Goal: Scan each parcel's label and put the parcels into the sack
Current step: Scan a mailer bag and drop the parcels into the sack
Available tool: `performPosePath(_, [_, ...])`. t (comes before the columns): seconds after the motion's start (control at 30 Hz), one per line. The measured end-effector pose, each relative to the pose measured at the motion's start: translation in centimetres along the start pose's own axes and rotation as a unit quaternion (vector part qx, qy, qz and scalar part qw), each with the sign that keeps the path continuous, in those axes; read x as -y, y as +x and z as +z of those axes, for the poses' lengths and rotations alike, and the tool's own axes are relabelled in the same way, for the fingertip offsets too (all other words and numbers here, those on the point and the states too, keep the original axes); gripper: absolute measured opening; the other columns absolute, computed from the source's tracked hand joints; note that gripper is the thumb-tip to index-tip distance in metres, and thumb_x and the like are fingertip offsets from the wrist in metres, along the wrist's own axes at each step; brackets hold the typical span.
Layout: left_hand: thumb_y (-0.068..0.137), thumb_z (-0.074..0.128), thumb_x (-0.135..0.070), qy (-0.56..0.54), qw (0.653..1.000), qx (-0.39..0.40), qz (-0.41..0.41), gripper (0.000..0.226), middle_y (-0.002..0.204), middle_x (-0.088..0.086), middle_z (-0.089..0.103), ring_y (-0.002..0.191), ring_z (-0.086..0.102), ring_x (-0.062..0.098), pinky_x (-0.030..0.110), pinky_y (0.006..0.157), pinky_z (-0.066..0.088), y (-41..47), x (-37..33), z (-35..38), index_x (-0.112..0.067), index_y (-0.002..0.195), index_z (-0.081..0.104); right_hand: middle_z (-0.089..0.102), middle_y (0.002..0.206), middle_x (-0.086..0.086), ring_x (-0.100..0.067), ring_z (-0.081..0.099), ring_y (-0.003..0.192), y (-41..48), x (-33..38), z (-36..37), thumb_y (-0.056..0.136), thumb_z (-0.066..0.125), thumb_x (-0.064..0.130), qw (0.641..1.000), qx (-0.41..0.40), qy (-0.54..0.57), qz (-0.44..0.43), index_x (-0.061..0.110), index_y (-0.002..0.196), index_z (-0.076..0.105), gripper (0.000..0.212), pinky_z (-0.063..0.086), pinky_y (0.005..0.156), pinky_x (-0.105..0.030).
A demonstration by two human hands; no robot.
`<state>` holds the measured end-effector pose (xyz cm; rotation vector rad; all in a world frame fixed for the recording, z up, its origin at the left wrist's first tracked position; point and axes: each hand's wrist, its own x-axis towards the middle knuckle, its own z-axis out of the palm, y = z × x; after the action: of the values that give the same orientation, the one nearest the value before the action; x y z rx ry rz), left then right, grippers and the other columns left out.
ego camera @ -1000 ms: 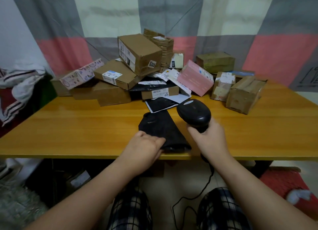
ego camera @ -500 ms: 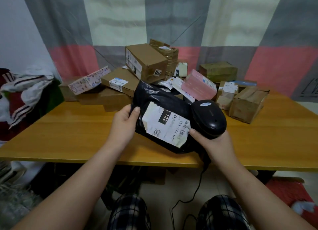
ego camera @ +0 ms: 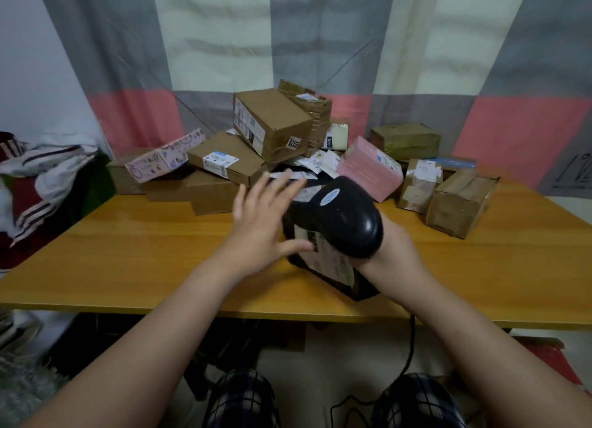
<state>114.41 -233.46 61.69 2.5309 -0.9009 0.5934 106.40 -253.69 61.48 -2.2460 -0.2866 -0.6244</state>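
Holding scanner over black parcel at front of tabletop

The scanner (ego camera: 346, 216), black and wired, is gripped from below by the right hand (ego camera: 395, 251); the fingers round its handle are mostly hidden by its head. The black parcel (ego camera: 363, 288) is seen directly beneath and behind the scanner, tilted, near the front edge of the tabletop (ego camera: 160, 251). Whether its lower corner rests on the wood cannot be told. A white label (ego camera: 336, 264) is partly shown on its upper face. The left hand (ego camera: 259, 232) is held wide, fingers spread and motion-blurred, with the thumb laid against the parcel's left edge beside the label. A cable (ego camera: 411, 347) is seen hanging below the tabletop. Farther back, a pile of parcels is heaped: a brown box (ego camera: 272, 120) on top, a pink box (ego camera: 368, 168) to its right.
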Motion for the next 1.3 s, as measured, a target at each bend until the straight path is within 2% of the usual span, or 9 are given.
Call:
performPosePath(0.1, [0.079, 0.071, -0.043, -0.045, 0.986, 0.162, 0.013, 0.083, 0.152, -0.021, 0.016, 0.145, 0.004, 0.010, 0.043, 0.114, -0.015, 1.4, -0.1, 0.8, -0.044, 0.145, 0.022, 0.064, 0.104, 0.009, -0.019, 0.062, 0.102, 0.3, 1.2, -0.4, 0.076, 0.072, 0.025, 0.998, 0.021, -0.018, -0.059, 0.027, 0.111, 0.059, 0.037, 0.055, 0.080, -0.044])
performPosePath(0.2, [0.081, 0.073, -0.025, -0.152, 0.985, 0.083, 0.016, 0.036, 0.132, -0.013, 0.054, 0.128, 0.042, 0.011, 0.048, 0.115, 0.021, 1.9, 0.2, 1.6, -0.026, 0.115, 0.062, 0.062, 0.102, 0.012, -0.015, 0.061, 0.102, 0.5, 1.4, -0.9, 0.076, 0.075, 0.014, 0.998, -0.009, 0.002, -0.066, 0.033, 0.107, 0.058, 0.040, 0.054, 0.083, -0.041])
performPosePath(0.4, [0.077, 0.079, -0.027, -0.264, 0.953, 0.140, 0.044, 0.080, 0.139, -0.027, 0.031, 0.131, 0.025, -0.005, 0.017, 0.108, 0.024, 2.8, -0.8, 1.2, -0.056, 0.130, 0.026, 0.067, 0.104, 0.017, 0.007, 0.060, 0.102, 1.2, 1.1, -3.0, 0.075, 0.077, 0.000, 0.985, 0.076, 0.150, -0.036, 0.040, 0.107, 0.055, 0.055, 0.050, 0.081, -0.012])
performPosePath(0.57, [0.080, 0.076, -0.025, -0.317, 0.930, 0.184, -0.034, 0.034, 0.107, -0.004, 0.065, 0.100, 0.060, 0.007, 0.026, 0.085, 0.050, 3.5, -1.1, 1.3, -0.019, 0.110, 0.062, 0.071, 0.096, 0.016, 0.000, 0.065, 0.096, 1.9, 0.0, -4.5, 0.074, 0.075, -0.005, 0.977, 0.005, 0.214, 0.016, 0.035, 0.102, 0.061, 0.051, 0.051, 0.073, -0.013])
performPosePath(0.7, [0.084, 0.072, -0.014, -0.329, 0.938, 0.021, -0.105, 0.019, 0.092, -0.009, 0.065, 0.086, 0.063, 0.003, 0.017, 0.071, 0.051, 3.1, -1.2, 2.1, -0.018, 0.097, 0.059, 0.070, 0.090, 0.016, -0.002, 0.064, 0.094, 2.0, -1.3, -4.5, 0.078, 0.076, 0.009, 0.952, -0.169, 0.240, 0.092, 0.033, 0.098, 0.065, 0.034, 0.050, 0.079, -0.025])
performPosePath(0.83, [0.087, 0.068, -0.012, -0.559, 0.792, -0.092, -0.228, 0.022, 0.102, -0.001, 0.071, 0.091, 0.070, 0.010, 0.019, 0.067, 0.055, 2.3, -1.7, 3.2, -0.019, 0.104, 0.058, 0.069, 0.081, 0.021, -0.007, 0.064, 0.092, 0.9, -1.7, -2.7, 0.066, 0.081, 0.027, 0.918, -0.127, 0.336, 0.167, 0.032, 0.095, 0.067, 0.033, 0.044, 0.077, -0.026])
performPosePath(0.97, [0.087, 0.065, -0.007, -0.671, 0.689, -0.112, -0.249, 0.029, 0.107, 0.004, 0.072, 0.098, 0.069, 0.016, 0.024, 0.072, 0.055, 1.6, -3.4, 4.9, -0.012, 0.115, 0.057, 0.074, 0.092, 0.007, -0.010, 0.070, 0.089, 0.2, -1.6, 0.6, 0.075, 0.075, 0.006, 0.892, -0.071, 0.403, 0.190, 0.019, 0.102, 0.067, 0.031, 0.055, 0.074, -0.027])
performPosePath(1.17, [0.085, 0.067, -0.002, -0.644, 0.712, -0.128, -0.249, 0.024, 0.093, -0.002, 0.075, 0.084, 0.071, 0.012, 0.021, 0.064, 0.055, 2.3, -2.9, 4.1, -0.015, 0.105, 0.061, 0.074, 0.075, 0.007, -0.007, 0.070, 0.071, 0.7, -1.4, 2.4, 0.077, 0.066, -0.012, 0.902, -0.092, 0.370, 0.202, 0.022, 0.081, 0.067, 0.034, 0.054, 0.057, -0.018])
performPosePath(1.3, [0.083, 0.070, -0.003, -0.550, 0.786, -0.170, -0.226, 0.019, 0.090, -0.002, 0.072, 0.080, 0.070, 0.007, 0.018, 0.064, 0.054, 4.1, -1.0, 1.9, -0.014, 0.096, 0.063, 0.073, 0.082, -0.001, -0.015, 0.070, 0.082, 0.9, -1.4, 2.7, 0.078, 0.067, -0.008, 0.924, -0.085, 0.311, 0.205, 0.018, 0.083, 0.067, 0.027, 0.058, 0.074, -0.031])
